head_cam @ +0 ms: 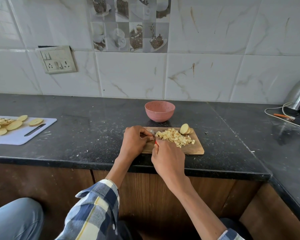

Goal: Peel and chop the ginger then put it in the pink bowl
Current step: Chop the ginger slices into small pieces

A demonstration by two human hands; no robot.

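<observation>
Right hand point(168, 159) nearest, fingers curled round a knife point(153, 135); only a sliver of red handle and a short blade show, tip pointing away toward the wall. Left hand point(134, 142) just beyond, fingers bent over something small beside the blade; presumably a ginger piece, but it is hidden, so what it grips I cannot tell for certain. Both work at the left end of the wooden board point(197, 149). Diced ginger point(176, 137) heaped mid-board, the heap running left-near to right-far. Uncut slices point(185, 129) lean stacked at the far right corner, cut faces turned left toward the heap. Judgement: cubes light, firm, damp and likely to stick or scatter; best scooped with blade and palm, or the board tipped. Slices stiff, a little slippery; pin flat with fingertips tucked back. Pink bowl point(160, 110) stands just past the board, upright, no ginger seen in it. Far left, a white board point(22, 134) with other pale slices.
</observation>
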